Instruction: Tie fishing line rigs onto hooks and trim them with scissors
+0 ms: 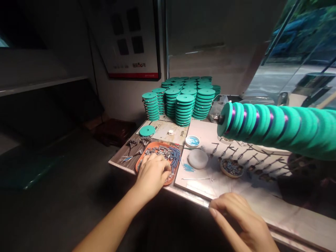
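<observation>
My left hand (pixel 154 169) reaches into an orange tray (pixel 138 164), its fingers bent down and closed among the small parts, the fingertips mostly hidden. Grey metal sinker-like pieces (pixel 164 151) and dark blue tube-like pieces (pixel 175 155) lie in that tray. At the table's front edge, my right hand (pixel 240 218) has thumb and forefinger drawn together; whatever they pinch, if anything, is too small to make out. Nearest to it on the white board (pixel 194 187) are a thin metal rod (pixel 196 179) and a round white translucent dish (pixel 198 158).
Green foam discs (pixel 185 108) stand stacked at the back. A rod of green foam spools (pixel 275 127) juts over the board from the right. A white bowl (pixel 193 141), a bowl of small beads (pixel 231 168), blue strips (pixel 189 168) and a loose green disc (pixel 147 131) lie around.
</observation>
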Tool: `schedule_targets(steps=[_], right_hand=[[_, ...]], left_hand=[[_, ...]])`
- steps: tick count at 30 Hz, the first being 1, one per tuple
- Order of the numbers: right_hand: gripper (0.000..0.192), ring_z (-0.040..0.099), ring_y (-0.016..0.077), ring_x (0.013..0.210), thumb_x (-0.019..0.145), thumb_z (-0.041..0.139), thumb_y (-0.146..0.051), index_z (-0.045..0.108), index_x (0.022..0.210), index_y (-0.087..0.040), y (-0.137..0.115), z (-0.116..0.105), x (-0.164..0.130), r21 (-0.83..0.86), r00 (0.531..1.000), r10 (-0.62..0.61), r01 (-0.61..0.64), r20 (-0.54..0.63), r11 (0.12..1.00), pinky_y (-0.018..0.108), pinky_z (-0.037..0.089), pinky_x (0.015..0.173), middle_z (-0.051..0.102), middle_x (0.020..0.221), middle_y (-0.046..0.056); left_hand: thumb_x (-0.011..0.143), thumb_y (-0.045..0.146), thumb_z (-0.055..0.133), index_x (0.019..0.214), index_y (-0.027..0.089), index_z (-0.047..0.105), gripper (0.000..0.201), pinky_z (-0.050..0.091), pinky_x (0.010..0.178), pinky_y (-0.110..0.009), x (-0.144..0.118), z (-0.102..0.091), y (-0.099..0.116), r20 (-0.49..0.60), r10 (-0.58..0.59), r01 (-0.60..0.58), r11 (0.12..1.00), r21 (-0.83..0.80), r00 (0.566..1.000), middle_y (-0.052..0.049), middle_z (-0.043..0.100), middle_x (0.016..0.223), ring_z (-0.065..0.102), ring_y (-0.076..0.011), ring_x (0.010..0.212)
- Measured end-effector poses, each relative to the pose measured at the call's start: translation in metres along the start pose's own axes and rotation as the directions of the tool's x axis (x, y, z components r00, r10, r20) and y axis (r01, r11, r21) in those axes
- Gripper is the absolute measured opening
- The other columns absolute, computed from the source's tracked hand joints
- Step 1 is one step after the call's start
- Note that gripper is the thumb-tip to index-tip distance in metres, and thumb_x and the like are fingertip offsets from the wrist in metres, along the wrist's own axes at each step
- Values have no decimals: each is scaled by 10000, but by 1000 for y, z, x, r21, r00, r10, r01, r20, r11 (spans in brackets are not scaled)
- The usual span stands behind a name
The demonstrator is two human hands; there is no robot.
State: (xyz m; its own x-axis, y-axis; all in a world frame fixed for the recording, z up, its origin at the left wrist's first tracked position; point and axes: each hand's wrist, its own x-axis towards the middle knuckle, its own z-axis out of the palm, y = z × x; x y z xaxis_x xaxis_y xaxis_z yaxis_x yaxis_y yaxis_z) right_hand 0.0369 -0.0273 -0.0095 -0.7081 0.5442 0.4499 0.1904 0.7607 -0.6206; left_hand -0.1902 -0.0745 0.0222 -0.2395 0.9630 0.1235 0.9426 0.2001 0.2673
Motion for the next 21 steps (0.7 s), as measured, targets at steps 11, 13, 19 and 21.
schedule_targets(steps=[11,13,19,21], right_hand=[[58,540,158,676,838,505,-192,510,783,-211,-1,3,-1,-45,993,15,-20,-115,999,266,433,596,554,690,10],[50,538,164,688,827,515,-174,511,793,-209,-4,4,-3,-52,985,12,-21,-170,998,284,423,622,558,696,12],[93,529,183,708,789,536,-132,503,819,-213,-17,6,-10,-104,963,-55,28,-264,994,341,375,711,577,703,13],[95,525,186,705,788,533,-132,506,824,-216,-19,8,-11,-109,956,-52,21,-290,994,363,363,737,576,695,13]], left_hand=[[791,73,402,735,196,474,152,374,689,-324,-4,-13,2,-141,-18,-6,987,-163,990,-7,527,725,496,-188,726],[807,78,392,739,195,459,151,402,652,-275,-10,-14,8,-167,-30,-14,966,-258,985,8,519,713,517,-155,699],[667,166,679,734,163,576,124,447,639,-188,-49,15,51,11,-351,110,265,-958,936,25,608,690,573,-98,658],[609,167,739,788,160,582,239,440,615,-158,-57,27,62,147,-389,170,26,-985,909,31,633,656,576,-74,617]])
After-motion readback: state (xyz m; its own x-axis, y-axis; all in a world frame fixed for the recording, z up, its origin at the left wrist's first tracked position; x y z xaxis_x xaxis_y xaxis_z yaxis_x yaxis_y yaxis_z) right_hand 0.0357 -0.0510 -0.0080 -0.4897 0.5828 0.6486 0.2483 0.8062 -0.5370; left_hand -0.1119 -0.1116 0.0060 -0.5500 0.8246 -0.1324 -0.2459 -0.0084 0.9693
